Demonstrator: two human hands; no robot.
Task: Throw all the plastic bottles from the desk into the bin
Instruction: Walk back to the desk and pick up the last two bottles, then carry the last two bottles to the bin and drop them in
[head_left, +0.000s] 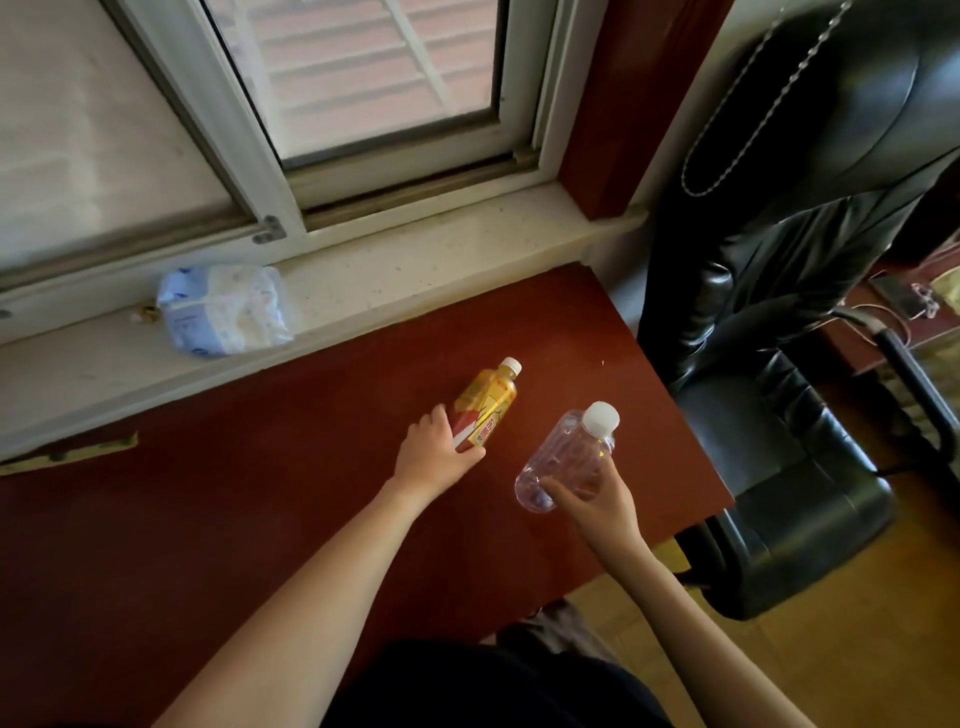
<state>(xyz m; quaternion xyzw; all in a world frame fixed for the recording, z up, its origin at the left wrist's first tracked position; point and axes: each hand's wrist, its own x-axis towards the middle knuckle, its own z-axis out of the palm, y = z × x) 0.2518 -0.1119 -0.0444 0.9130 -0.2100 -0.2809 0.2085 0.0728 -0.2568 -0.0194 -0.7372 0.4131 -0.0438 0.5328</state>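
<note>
Fingers of my left hand grip the yellow bottle on the desk, and my right hand holds the clear bottle.

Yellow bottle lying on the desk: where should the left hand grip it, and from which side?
Grip the lower barrel, near the base, coming from the near side. The yellow bottle lies flat with its cap pointing away toward the window, so the wide labelled end faces the left hand, whose fingers wrap it there.

left hand grips yellow bottle; right hand holds clear bottle.
</note>
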